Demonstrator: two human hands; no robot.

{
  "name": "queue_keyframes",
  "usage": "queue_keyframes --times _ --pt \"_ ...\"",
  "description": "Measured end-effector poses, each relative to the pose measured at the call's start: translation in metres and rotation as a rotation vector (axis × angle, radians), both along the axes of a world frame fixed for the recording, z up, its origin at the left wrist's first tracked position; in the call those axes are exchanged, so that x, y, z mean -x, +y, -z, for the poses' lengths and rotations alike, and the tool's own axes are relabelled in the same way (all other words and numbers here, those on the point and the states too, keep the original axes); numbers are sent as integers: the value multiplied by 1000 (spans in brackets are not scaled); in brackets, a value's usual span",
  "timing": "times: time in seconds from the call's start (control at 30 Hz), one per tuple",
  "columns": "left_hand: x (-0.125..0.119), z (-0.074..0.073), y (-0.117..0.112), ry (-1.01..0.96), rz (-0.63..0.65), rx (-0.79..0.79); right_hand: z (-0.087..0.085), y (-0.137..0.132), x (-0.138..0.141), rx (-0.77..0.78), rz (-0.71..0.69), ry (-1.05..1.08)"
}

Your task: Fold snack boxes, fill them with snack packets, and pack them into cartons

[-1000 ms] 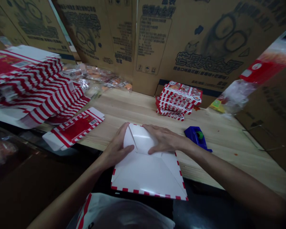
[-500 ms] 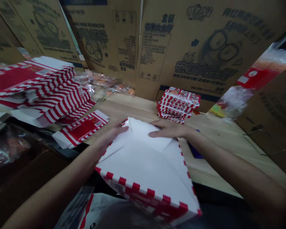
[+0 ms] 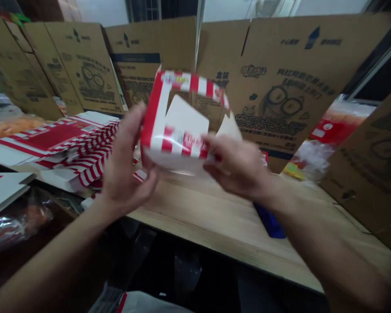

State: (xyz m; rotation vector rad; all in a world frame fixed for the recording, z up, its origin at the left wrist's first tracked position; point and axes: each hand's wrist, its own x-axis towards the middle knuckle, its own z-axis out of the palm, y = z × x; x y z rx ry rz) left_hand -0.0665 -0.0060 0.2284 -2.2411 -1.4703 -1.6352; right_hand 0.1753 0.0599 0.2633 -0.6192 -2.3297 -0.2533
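Held up above the wooden tabletop (image 3: 195, 208), between a closed left grip (image 3: 125, 158) and a closed right grip (image 3: 236, 163): a part-folded red-and-white striped carton (image 3: 174, 126), fingers curled on its sides, flat striped carton blanks (image 3: 74, 148) stacked nearby.

Left hand (image 3: 125, 161) and right hand (image 3: 237, 165): bare, five slender fingers each, no covering on the skin. Right fingertips blurred; nails too unclear to describe. Left forearm (image 3: 52, 265) and right forearm (image 3: 339, 234): bare from wrist to frame edge, smooth, tapering toward the wrists.
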Motion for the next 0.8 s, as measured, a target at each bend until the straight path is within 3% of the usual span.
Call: queue_keyframes --times 0.03,0.07,0.17,0.23,0.3,0.4,0.5,0.67,0.73,0.8 --pt "5 30 7 52 31 -89 38 9 4 -38 -6 -26" --pt "9 62 14 77 68 -81 78 20 8 -36 -9 -79" --pt "11 151 28 -75 101 207 197 45 15 -11 -62 -218" --pt "9 192 34 -250 109 402 259 51 17 25 -69 -302" --pt "5 214 41 -392 82 541 298 54 17 83 -38 -288" --pt "2 219 57 -522 47 597 313 62 19 168 -31 -250" --pt "-1 211 81 -611 -15 600 300 83 30 207 -39 -263" --pt "1 209 111 -518 -174 653 280 111 47 237 8 -285" --pt "2 205 113 -419 -255 575 278 105 41 240 -9 -283" --pt "-1 191 110 -245 -341 370 272 92 19 226 -72 -228"
